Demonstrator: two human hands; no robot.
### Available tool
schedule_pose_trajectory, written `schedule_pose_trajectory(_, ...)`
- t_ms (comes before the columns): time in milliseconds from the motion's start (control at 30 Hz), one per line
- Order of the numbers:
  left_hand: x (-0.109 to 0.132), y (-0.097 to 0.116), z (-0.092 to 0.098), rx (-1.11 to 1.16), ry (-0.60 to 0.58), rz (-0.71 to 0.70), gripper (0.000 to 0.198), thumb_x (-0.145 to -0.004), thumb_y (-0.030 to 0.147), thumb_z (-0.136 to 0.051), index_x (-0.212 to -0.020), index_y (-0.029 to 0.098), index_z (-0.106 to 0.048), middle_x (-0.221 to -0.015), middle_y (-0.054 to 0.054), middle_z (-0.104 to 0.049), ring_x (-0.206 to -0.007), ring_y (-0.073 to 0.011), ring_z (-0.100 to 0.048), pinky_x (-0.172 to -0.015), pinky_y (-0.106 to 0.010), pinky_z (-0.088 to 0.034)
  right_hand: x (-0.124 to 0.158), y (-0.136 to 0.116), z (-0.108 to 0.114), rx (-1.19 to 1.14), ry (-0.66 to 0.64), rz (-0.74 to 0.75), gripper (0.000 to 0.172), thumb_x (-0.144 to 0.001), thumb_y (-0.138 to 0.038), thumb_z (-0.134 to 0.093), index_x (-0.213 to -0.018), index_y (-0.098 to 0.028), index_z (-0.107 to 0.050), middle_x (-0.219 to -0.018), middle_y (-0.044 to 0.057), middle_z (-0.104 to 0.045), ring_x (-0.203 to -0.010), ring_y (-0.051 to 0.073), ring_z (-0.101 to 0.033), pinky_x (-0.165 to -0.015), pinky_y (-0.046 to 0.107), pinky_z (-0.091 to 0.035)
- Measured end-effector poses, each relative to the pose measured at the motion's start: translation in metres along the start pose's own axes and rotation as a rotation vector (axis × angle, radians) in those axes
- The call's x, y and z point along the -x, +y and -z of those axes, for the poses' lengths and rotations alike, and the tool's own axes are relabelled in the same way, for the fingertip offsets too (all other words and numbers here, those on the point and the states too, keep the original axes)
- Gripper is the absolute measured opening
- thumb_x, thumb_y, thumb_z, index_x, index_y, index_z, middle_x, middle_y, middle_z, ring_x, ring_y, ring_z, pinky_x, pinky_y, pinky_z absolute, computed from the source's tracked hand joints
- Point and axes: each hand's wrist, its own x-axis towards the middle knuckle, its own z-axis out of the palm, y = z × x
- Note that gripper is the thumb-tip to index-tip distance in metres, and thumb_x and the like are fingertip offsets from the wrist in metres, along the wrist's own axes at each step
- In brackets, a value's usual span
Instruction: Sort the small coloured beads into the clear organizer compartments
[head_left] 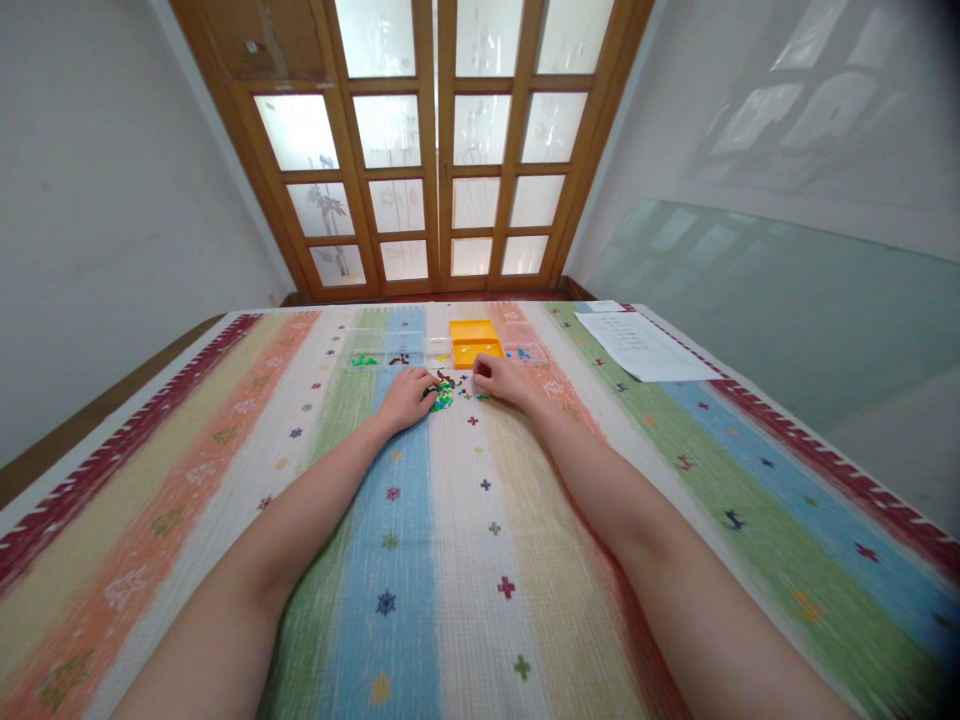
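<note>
A small pile of mixed green, blue, brown and white bits (445,396) lies on the striped cloth between my two hands. My left hand (409,398) rests at the pile's left side, its fingers curled in and touching the bits. To the right of the pile, my right hand (501,380) is pinched, thumb against fingertips; whatever is between them is too small to make out. Just beyond the right hand stands an open orange box (478,354) with its lid raised. Clear plastic boxes flank it, holding green bits (364,361), brown bits (399,359), yellow bits and blue bits (519,355).
Sheets of paper (637,345) lie at the far right of the table. A patterned striped tablecloth (465,560) covers the table. Wooden glass-paned doors (442,140) stand behind it, with a white wall on the left and a glass panel (787,300) on the right.
</note>
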Motion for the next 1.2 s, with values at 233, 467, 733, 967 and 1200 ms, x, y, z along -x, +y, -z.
schedule_pose_trajectory(233, 0.0, 0.0, 0.0, -0.009, -0.01, -0.002, 0.022, -0.096, 0.024, -0.06, -0.111, 0.024, -0.076, -0.113, -0.008, -0.07, -0.111, -0.0271, -0.059, -0.102, -0.045, -0.046, -0.01, 0.029, 0.0, -0.112, 0.271, -0.104, 0.013, -0.081, -0.03, -0.057, -0.088, -0.021, -0.062, -0.086, 0.002, -0.068, -0.078, 0.018, -0.059, -0.073, 0.029, -0.045)
schedule_pose_trajectory(467, 0.0, -0.003, -0.001, 0.0, -0.002, -0.005, 0.021, -0.096, 0.024, -0.06, -0.11, 0.024, -0.076, -0.113, -0.009, -0.069, -0.11, -0.027, -0.059, -0.102, -0.045, -0.046, -0.018, 0.052, -0.002, -0.3, 0.417, -0.246, 0.023, -0.08, -0.035, -0.061, -0.095, -0.02, -0.07, -0.092, 0.004, -0.073, -0.083, 0.02, -0.066, -0.079, 0.033, -0.053)
schedule_pose_trajectory(733, 0.0, -0.001, 0.0, 0.006, -0.004, 0.0, 0.022, -0.096, 0.024, -0.059, -0.11, 0.024, -0.076, -0.113, -0.009, -0.069, -0.11, -0.027, -0.059, -0.101, -0.045, -0.046, -0.02, 0.051, -0.003, -0.397, 0.433, -0.304, 0.028, -0.085, -0.031, -0.057, -0.106, -0.02, -0.072, -0.104, 0.007, -0.076, -0.088, 0.02, -0.069, -0.081, 0.034, -0.057)
schedule_pose_trajectory(967, 0.0, -0.002, 0.0, -0.009, -0.002, -0.017, 0.02, -0.096, 0.024, -0.059, -0.109, 0.024, -0.075, -0.112, -0.008, -0.07, -0.109, -0.0266, -0.059, -0.101, -0.045, -0.047, -0.006, 0.026, 0.012, -0.153, 0.053, -0.181, 0.022, -0.087, -0.037, -0.059, -0.09, -0.019, -0.072, -0.084, 0.003, -0.072, -0.077, 0.018, -0.062, -0.07, 0.027, -0.047)
schedule_pose_trajectory(1200, -0.001, -0.001, 0.0, 0.003, -0.009, 0.0, 0.02, -0.096, 0.024, -0.06, -0.109, 0.024, -0.075, -0.113, -0.008, -0.07, -0.111, -0.0271, -0.059, -0.102, -0.046, -0.046, -0.003, -0.001, 0.017, -0.009, -0.385, -0.044, 0.015, -0.078, -0.029, -0.062, -0.082, -0.018, -0.071, -0.079, 0.001, -0.069, -0.072, 0.015, -0.058, -0.067, 0.025, -0.04)
